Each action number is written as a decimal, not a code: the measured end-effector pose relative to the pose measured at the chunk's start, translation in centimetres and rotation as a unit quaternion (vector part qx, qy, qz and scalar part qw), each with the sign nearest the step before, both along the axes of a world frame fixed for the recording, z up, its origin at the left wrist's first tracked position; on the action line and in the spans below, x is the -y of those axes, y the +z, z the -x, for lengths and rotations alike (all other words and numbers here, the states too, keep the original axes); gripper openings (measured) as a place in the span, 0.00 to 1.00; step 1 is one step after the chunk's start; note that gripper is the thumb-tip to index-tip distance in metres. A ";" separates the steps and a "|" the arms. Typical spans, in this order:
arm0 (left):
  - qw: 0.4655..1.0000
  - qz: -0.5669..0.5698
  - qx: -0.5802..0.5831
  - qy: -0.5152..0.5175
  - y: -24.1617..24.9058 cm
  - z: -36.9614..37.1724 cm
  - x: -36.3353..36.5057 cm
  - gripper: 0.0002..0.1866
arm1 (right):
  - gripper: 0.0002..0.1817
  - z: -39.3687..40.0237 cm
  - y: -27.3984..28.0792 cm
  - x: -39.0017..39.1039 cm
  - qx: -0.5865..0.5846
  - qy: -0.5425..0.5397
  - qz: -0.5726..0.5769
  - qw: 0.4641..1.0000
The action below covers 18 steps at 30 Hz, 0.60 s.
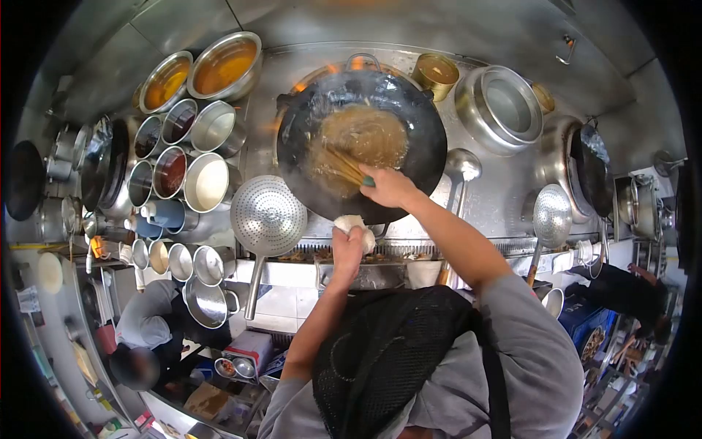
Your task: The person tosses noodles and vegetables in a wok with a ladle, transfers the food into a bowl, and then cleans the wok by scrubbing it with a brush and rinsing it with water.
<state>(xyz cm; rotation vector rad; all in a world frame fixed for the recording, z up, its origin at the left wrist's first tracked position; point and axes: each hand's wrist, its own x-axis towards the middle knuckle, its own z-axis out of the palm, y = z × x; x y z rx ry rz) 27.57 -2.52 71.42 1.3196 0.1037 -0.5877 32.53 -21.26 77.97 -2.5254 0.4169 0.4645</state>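
A large black wok sits on the burner with brownish, frothy liquid swirling in its bottom. My right hand grips a bamboo wok brush with a green band near its top. The bristles reach down into the liquid and are partly blurred. At the near rim, my left hand is closed on a folded whitish cloth pressed against the wok's edge. Whatever part of the rim or handle lies under the cloth is hidden.
Flames show at the wok's far left. A perforated strainer lies left, and a ladle right. Several seasoning pots, including one of white contents, stand left. Stacked metal basins stand right. Other people are nearby.
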 end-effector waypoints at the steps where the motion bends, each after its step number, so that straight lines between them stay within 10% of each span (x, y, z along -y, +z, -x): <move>1: 1.000 0.003 -0.003 -0.001 0.2 0.0 0.0 0.11 | 0.36 1.5 0.7 0.8 -0.036 0.039 -0.019 0.998; 9: 0.996 -0.075 0.044 0.028 -2.5 0.8 0.4 0.13 | 0.35 -0.1 8.4 10.0 -0.196 0.129 0.083 0.969; 11: 0.995 -0.080 0.050 0.026 -2.3 0.9 0.6 0.13 | 0.33 -2.7 2.6 9.4 -0.026 0.108 0.122 0.986; 18: 0.997 -0.051 0.064 0.009 -4.2 0.7 0.4 0.12 | 0.35 -1.6 -1.3 0.3 0.021 0.019 0.035 0.999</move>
